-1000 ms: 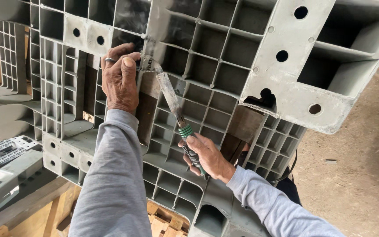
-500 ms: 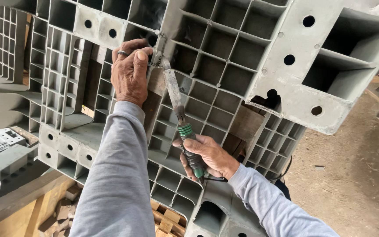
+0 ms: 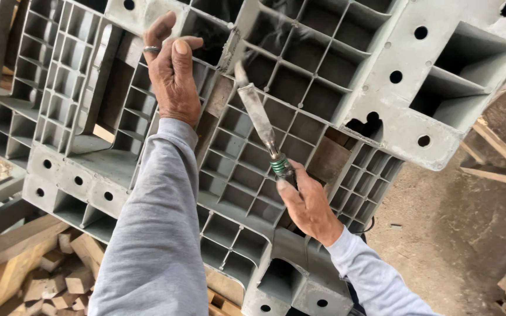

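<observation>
Left hand [image 3: 173, 76] up on a rib of the grey plastic pallet [image 3: 382, 70], fingers curled over the edge and gripping it, ring on one finger. Right hand [image 3: 307, 202] lower, closed tight around the green-banded handle of a flat metal blade tool [image 3: 260, 120], blade angled up-left with its tip at the ribbed grid near the pallet's upper middle. Wood offcuts [image 3: 65, 275] on the ground bottom left, dirt floor [image 3: 458, 234] at right.
</observation>
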